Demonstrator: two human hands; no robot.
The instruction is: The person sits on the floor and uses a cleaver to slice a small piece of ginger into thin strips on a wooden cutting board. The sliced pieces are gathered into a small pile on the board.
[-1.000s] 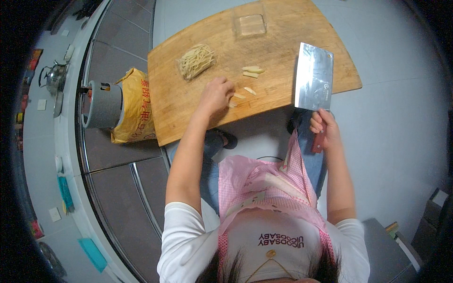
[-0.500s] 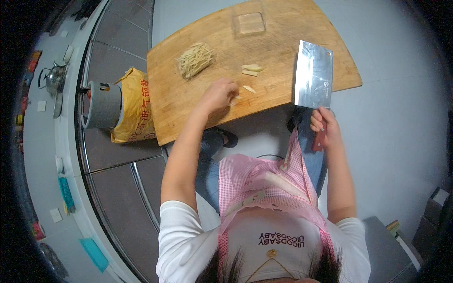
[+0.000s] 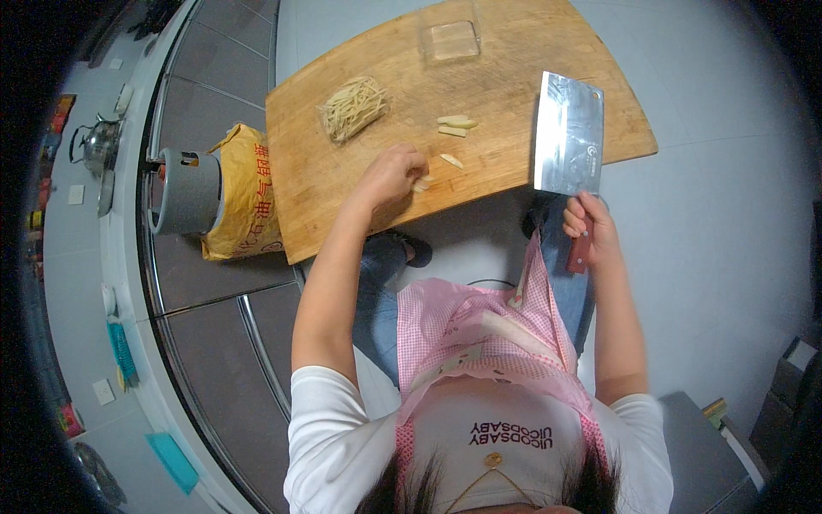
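Observation:
My right hand (image 3: 592, 227) grips the red-brown handle of a cleaver (image 3: 568, 137), its broad steel blade upright over the right part of the wooden cutting board (image 3: 505, 86). My left hand (image 3: 392, 176) is at the board's near edge, fingers curled together at a pale yellow vegetable slice (image 3: 421, 183) that shows under the fingertips. One loose slice (image 3: 451, 160) lies just right of that hand. A few cut pieces (image 3: 456, 126) lie farther back. At the board's left, a clear container holds a heap of thin pale strips (image 3: 354, 109).
An empty clear plastic tray (image 3: 453, 41) sits at the board's far side. Left of the board stand a yellow bag (image 3: 244, 197) and a grey cylinder (image 3: 186, 190). A counter with a kettle (image 3: 98, 143) runs along the left. My apron (image 3: 479, 334) hangs below the board.
My left hand has shifted slightly left and nearer, and the slice at its fingertips has moved left with it. The cleaver in my right hand has barely moved.

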